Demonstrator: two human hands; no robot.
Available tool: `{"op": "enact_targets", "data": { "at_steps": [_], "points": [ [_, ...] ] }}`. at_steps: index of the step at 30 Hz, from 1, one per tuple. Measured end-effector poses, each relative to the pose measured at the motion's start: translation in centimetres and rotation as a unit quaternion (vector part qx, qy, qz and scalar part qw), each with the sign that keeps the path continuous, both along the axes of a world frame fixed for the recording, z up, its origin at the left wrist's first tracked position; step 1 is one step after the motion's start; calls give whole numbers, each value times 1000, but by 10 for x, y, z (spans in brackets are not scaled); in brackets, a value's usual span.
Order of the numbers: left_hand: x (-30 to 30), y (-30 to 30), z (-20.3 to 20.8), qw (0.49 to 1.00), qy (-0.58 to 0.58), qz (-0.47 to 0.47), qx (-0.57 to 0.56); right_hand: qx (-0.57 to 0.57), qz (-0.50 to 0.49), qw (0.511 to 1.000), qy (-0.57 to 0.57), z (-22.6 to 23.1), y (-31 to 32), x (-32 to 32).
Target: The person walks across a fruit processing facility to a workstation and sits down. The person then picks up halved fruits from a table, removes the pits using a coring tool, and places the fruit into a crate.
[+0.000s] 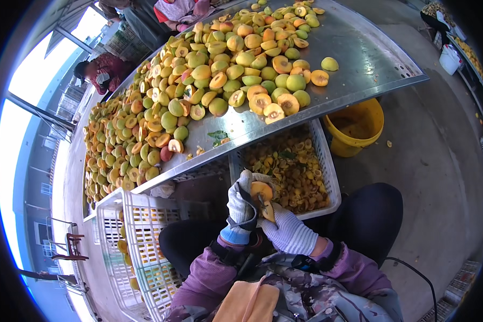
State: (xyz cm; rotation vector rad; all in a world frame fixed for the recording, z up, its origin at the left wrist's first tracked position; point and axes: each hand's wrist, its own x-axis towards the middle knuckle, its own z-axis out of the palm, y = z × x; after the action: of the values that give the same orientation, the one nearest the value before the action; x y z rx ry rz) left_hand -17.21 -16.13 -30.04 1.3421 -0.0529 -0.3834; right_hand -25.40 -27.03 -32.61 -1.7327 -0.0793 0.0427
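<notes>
My left hand (240,203), in a grey-white glove with a blue cuff, is closed around a cut peach half (261,189), its orange flesh turned up. Against that flesh sits the thin dark tip of a small metal tool (262,200). My right hand (291,232), in a whitish knit glove, is closed at the tool's near end; its fingers hide most of the grip. A second orange peach piece (269,212) shows between the two hands. Both hands are over the near edge of a white crate (331,180) filled with peach scraps.
A metal table (354,56) slopes across ahead, heaped with peach halves (214,70). Beneath its right side stands a yellow bucket (380,121). A white slatted basket (153,236) with peaches is at my left. Other people (104,72) are beyond the table.
</notes>
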Motion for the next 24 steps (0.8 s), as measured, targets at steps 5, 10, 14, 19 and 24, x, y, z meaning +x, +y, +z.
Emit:
{"op": "enact_targets", "data": {
  "at_steps": [5,10,14,19,24],
  "points": [
    [-4,-2,-2,999,-39,-5,18,36,34,998,31,10,-3,-5],
    [-8,-14,5,990,-84,48,102,57,28,998,2,0,-3,-6],
    [-2,-7,12,999,-7,2,41,118,15,991,-66,9,-3,-6],
    [3,-2,20,983,-27,-183,-15,392,152,870,257,30,-15,-14],
    [10,-6,0,967,52,-217,-126,303,124,916,229,30,-9,-11]
  ]
}}
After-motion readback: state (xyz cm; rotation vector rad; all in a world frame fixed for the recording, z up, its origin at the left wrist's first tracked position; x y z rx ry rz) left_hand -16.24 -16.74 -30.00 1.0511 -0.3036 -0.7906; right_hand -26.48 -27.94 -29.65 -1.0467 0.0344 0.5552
